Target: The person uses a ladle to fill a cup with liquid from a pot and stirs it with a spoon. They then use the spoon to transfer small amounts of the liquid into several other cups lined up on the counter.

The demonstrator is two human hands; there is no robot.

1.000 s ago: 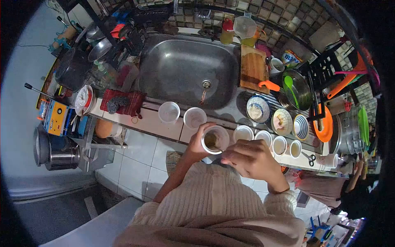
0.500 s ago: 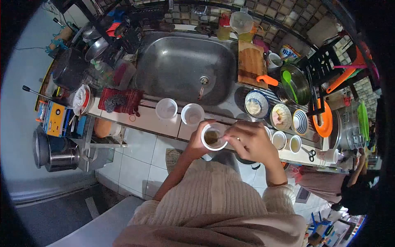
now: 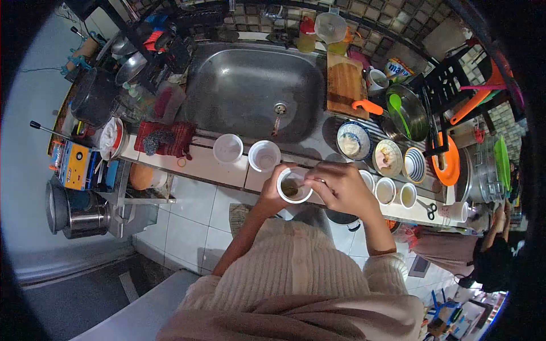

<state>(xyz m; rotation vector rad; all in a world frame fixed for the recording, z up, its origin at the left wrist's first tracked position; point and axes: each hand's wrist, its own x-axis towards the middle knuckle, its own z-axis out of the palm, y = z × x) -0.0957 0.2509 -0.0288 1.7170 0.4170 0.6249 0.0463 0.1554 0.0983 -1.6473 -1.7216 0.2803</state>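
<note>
My left hand [image 3: 269,198] is wrapped round a white plastic cup [image 3: 294,200], tilted so that a little brownish content shows at the bottom. Above its right rim, my right hand [image 3: 344,185] pinches a slim spoon-like utensil [image 3: 307,183]; its lower end reaches into the cup and is hard to make out. Two translucent cups, one farther left [image 3: 228,148] and one nearer [image 3: 264,156], stand on the counter edge just beyond my left hand. Right of my right hand are more cups, including one with a dark-marked rim [image 3: 385,191] and one holding yellowish liquid [image 3: 408,195].
Beyond the counter edge lies a steel sink [image 3: 239,74]. A cutting board [image 3: 344,79], patterned bowl [image 3: 354,141], orange plate [image 3: 450,170] and scissors [image 3: 427,209] sit to the right. A red cloth [image 3: 177,139] lies left. Another person [image 3: 492,250] stands far right.
My right hand has shifted slightly left and its fingers have turned over the cup. The view has moved slightly; the cup stays in my left hand.
</note>
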